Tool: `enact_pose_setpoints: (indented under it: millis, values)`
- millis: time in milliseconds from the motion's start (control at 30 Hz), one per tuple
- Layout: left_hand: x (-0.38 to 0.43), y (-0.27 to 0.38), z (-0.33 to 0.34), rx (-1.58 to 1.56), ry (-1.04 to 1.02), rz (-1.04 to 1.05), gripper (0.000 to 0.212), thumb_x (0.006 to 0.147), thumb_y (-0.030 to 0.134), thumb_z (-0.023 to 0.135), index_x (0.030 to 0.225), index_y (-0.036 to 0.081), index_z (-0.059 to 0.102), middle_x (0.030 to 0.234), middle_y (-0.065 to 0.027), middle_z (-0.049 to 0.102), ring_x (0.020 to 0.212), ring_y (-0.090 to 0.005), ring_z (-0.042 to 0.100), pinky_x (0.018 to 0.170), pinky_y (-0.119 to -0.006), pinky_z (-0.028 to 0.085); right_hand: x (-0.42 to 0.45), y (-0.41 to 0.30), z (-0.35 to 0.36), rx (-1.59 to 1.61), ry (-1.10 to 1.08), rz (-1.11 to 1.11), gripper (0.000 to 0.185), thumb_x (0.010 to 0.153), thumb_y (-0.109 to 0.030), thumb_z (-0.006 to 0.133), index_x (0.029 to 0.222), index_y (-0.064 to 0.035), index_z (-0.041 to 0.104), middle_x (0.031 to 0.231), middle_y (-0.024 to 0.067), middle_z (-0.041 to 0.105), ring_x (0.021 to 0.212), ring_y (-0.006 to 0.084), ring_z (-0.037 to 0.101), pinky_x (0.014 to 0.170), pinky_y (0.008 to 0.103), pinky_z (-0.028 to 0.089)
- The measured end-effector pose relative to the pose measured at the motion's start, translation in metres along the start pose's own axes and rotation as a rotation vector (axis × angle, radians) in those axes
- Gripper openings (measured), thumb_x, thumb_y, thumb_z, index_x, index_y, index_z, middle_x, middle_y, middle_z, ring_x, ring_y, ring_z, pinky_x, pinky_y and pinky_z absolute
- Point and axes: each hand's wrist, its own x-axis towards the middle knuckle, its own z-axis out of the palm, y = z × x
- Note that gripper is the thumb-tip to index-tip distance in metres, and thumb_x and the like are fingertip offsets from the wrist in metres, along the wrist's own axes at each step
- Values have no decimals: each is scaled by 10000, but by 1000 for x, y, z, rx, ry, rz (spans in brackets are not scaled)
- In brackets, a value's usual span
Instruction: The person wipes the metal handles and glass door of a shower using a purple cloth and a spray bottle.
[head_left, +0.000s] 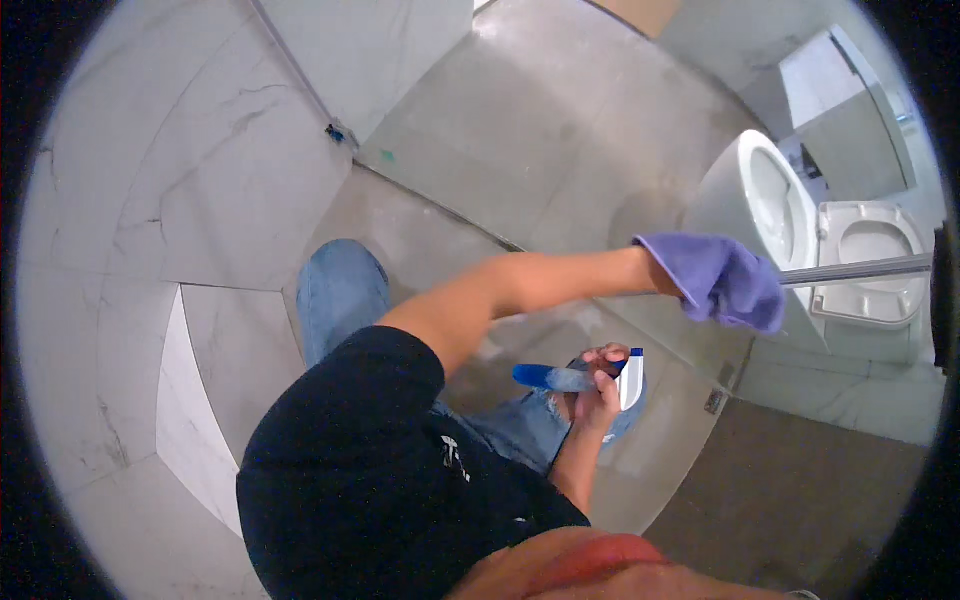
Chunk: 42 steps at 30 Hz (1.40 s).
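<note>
My left arm reaches across to the right, and my left hand (666, 273) is mostly hidden under a purple cloth (724, 281) bunched around it. The cloth is beside a clear glass panel (555, 172), at the near end of a metal bar; whether it touches the glass I cannot tell. Lower down, near my right knee, my right hand (600, 390) grips a spray bottle (559, 378). The bottle lies tilted on its side, its translucent body holding blue liquid. Its white and blue trigger head (632, 382) points away from my body.
A white toilet (870, 304) with its seat and another white ceramic fixture (769, 202) stand at the right. The metal bar (862, 271) crosses in front of the toilet. Marble-look wall tiles (217, 150) rise on the left beside a recess (240, 360). A small metal fitting (716, 401) sits low on the right.
</note>
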Motion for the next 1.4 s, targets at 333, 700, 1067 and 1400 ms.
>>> enact_pose_setpoints:
  millis: [333,700,1067,1400]
  values:
    - [-187,-121,-248,999,103,-564,628,845,401,671,1373,123,472,1384,-112,496,1283,-280,452,1097,-419,322,0,-11,1,-65,30,71,374,658,-63,649,1011,-29,531,976,102,499,861,271,587,865,443,456]
    - [-216,-137,-277,1200,547,-976,582,863,393,637,1359,128,489,1378,-102,506,1271,-272,465,1076,-422,343,4,-10,10,-47,-10,54,376,668,-88,668,1010,-30,522,974,104,495,854,269,587,856,444,457]
    - [-189,-68,-1,513,166,-893,539,880,386,603,1346,133,506,1371,-91,516,1259,-264,479,1055,-426,363,-13,-6,-6,104,240,39,372,703,-94,641,1050,-68,509,1076,93,558,1030,245,560,924,389,444]
    - [-243,-106,-156,856,276,-1036,502,896,379,572,1334,138,522,1364,-82,525,1248,-258,491,1036,-429,382,-1,-10,-4,-50,44,-98,362,689,-98,633,1016,-50,485,976,109,502,843,247,542,839,415,436]
